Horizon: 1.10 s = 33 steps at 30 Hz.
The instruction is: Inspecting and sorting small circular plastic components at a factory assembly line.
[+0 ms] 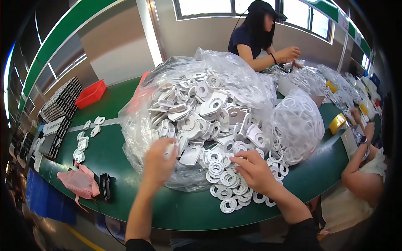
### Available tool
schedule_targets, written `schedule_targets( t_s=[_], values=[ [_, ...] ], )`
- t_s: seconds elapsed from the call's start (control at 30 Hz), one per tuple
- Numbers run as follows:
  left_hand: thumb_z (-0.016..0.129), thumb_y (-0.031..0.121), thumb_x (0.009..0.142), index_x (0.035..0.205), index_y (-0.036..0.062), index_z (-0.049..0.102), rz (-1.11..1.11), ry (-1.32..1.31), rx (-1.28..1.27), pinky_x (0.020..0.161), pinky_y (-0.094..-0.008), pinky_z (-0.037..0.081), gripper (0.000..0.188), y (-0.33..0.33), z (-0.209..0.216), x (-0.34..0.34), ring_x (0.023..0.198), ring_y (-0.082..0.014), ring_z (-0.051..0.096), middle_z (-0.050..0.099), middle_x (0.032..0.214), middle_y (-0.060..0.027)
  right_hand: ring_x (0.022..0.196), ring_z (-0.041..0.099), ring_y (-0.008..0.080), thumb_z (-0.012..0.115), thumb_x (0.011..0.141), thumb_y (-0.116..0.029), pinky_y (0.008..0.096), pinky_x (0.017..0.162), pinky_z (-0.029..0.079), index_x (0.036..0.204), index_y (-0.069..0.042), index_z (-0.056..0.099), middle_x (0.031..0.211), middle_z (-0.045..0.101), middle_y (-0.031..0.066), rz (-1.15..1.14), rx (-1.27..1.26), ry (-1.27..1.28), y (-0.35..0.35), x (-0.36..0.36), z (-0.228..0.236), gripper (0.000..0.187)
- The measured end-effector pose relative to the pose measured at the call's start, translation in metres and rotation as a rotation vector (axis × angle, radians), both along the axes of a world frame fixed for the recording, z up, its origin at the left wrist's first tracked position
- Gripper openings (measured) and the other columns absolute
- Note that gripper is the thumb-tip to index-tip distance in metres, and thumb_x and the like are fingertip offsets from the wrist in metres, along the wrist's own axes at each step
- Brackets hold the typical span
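Observation:
A big clear plastic bag (138, 125) lies open before me, heaped with white plastic plates (190, 125) that have round holes. My left hand (159, 163) is at the bag's near left side, slightly blurred, its fingers curled round a white plastic plate (170, 149). Loose flat white rings (228, 178) are piled at the front of the bag, on the green table (184, 209). Over this pile my right hand (255, 169) has its thumb and fingertips closed at the edge of a white ring (226, 160).
Right of the heap bulges a clear bag of white rings (297, 125). At left are a few white parts (83, 143), a pink pouch (79, 180), a black case (104, 186), stacked trays (63, 98) and a red bin (91, 93). Co-workers sit across and at right, near yellow tape (337, 123).

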<state>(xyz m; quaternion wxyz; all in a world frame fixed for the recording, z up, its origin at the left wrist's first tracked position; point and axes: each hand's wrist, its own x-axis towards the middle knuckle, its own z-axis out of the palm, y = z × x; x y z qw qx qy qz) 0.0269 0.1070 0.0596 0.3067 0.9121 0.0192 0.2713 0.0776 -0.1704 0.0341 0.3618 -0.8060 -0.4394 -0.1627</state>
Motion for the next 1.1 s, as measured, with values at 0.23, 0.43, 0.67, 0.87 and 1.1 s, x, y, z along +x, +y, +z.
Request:
schedule_targets(
  t_s=[0.23, 0.43, 0.67, 0.87, 1.1],
  values=[
    [0.064, 0.011, 0.073, 0.096, -0.0011, 0.052, -0.133, 0.155, 0.465, 0.082, -0.0401, 0.043, 0.028, -0.04, -0.04, 0.004, 0.093, -0.0347, 0.051, 0.056, 0.1, -0.0169, 0.107, 0.045, 0.0253, 0.064, 0.077, -0.015, 0.0403, 0.091, 0.031, 0.113, -0.016, 0.06, 0.117, 0.053, 0.0056, -0.159, -0.175, -0.125, 0.011, -0.001, -0.013, 0.037],
    [0.063, 0.007, 0.069, 0.082, 0.0029, 0.048, -0.048, 0.069, 0.37, 0.07, -0.0417, 0.041, 0.02, -0.042, -0.054, 0.006, 0.083, -0.0329, 0.049, 0.052, 0.085, -0.0138, 0.104, 0.048, 0.0223, 0.066, 0.075, -0.016, 0.0405, 0.092, 0.028, 0.093, -0.015, 0.063, 0.113, 0.056, 0.003, -0.157, -0.166, -0.112, 0.012, 0.001, -0.016, 0.019],
    [0.062, 0.004, 0.069, 0.08, 0.0027, 0.046, -0.05, 0.091, 0.134, 0.066, -0.0407, 0.039, 0.019, -0.042, -0.046, 0.002, 0.075, -0.0324, 0.049, 0.051, 0.083, -0.0143, 0.093, 0.054, 0.0231, 0.066, 0.073, -0.009, 0.0385, 0.088, 0.034, 0.087, -0.009, 0.061, 0.094, 0.06, 0.0031, -0.145, 0.089, -0.124, 0.011, 0.01, -0.011, 0.015],
    [0.07, 0.011, 0.06, 0.076, 0.0041, 0.04, -0.167, -0.154, -0.218, 0.058, -0.0371, 0.038, 0.035, -0.051, -0.034, -0.002, 0.066, -0.031, 0.043, 0.038, 0.077, -0.0115, 0.077, 0.054, 0.0064, 0.058, 0.088, -0.009, 0.0213, 0.069, 0.044, 0.095, 0.001, 0.057, 0.085, 0.059, 0.0026, 0.068, 0.642, 0.729, 0.006, 0.004, -0.015, 0.012],
    [0.08, 0.021, 0.056, 0.123, 0.0038, 0.039, -0.146, -0.075, 0.076, 0.068, -0.0411, 0.046, 0.081, -0.104, -0.032, -0.023, 0.087, -0.0344, 0.052, 0.047, 0.101, -0.0165, 0.081, 0.057, 0.0093, 0.059, 0.086, -0.008, 0.0204, 0.071, 0.046, 0.098, -0.002, 0.058, 0.091, 0.06, 0.0039, 0.198, 0.488, 0.713, 0.016, -0.011, -0.011, 0.013]
  ],
)
